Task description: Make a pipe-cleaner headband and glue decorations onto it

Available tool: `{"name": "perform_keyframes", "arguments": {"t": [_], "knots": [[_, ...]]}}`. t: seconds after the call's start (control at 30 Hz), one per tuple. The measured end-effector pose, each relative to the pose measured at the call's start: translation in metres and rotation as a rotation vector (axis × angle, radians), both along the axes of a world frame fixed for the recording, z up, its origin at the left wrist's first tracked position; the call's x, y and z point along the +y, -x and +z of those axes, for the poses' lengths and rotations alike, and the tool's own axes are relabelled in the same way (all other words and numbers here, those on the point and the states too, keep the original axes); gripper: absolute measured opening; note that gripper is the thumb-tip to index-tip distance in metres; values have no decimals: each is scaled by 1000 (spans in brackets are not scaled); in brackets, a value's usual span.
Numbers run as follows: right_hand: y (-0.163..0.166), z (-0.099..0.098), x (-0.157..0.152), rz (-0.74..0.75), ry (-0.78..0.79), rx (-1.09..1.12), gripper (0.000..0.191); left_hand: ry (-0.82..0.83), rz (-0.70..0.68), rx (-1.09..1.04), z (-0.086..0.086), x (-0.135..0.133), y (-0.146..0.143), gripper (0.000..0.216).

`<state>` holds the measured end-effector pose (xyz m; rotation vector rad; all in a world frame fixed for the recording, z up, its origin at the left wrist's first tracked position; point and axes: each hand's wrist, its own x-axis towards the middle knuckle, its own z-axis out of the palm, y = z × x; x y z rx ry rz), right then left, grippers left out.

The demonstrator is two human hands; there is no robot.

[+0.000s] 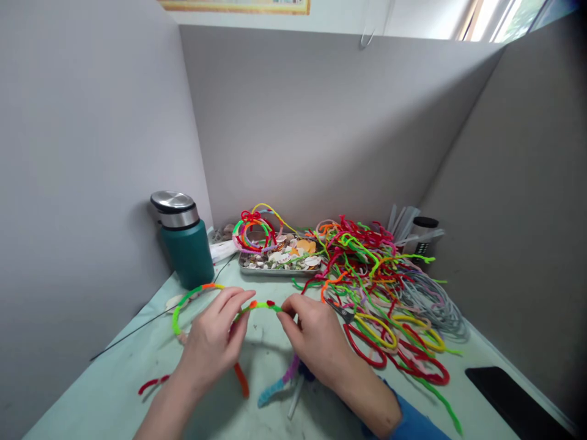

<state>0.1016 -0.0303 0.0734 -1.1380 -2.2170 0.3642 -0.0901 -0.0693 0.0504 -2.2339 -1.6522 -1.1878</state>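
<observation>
Both my hands hold a hoop wound with green, orange and red pipe cleaner (195,294) just above the pale green table (114,391). My left hand (214,343) pinches the hoop's near arc with its fingers closed. My right hand (316,339) pinches the same arc a little to the right, fingers closed on it. Loose ends in orange, purple and blue (275,385) hang down below my hands.
A teal flask (186,241) stands at the back left. A metal tray (279,266) with shells and coloured hoops sits at the back. A big heap of pipe cleaners (376,275) with scissors (367,324) fills the right. A black phone (513,400) lies near the right edge.
</observation>
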Motion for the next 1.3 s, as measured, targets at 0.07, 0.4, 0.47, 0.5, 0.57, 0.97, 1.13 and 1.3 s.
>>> {"name": "perform_keyframes", "arguments": {"t": [0.07, 0.4, 0.47, 0.5, 0.57, 0.97, 1.13, 1.3], "knots": [[0, 1, 0, 10, -13, 21, 8, -29, -7, -5, 0, 1, 0, 30], [-1, 2, -1, 83, -76, 104, 10, -224, -9, -10, -1, 0, -1, 23], [-1, 2, -2, 96, -87, 124, 12, -216, 4, -10, 0, 0, -2, 24], [-1, 2, -1, 98, -94, 134, 12, -216, 7, -7, 0, 0, -3, 25], [-1, 2, -1, 97, -109, 154, 13, -224, 2, 2, 0, -1, -2, 28], [-1, -1, -2, 114, -154, 169, 14, -256, 46, 18, -1, -3, -4, 22], [0, -1, -3, 126, -144, 146, 14, -315, 76, 128, -4, 0, -2, 20], [2, -3, -3, 110, -148, 143, 12, -335, 97, 159, -6, 1, 1, 17]]}}
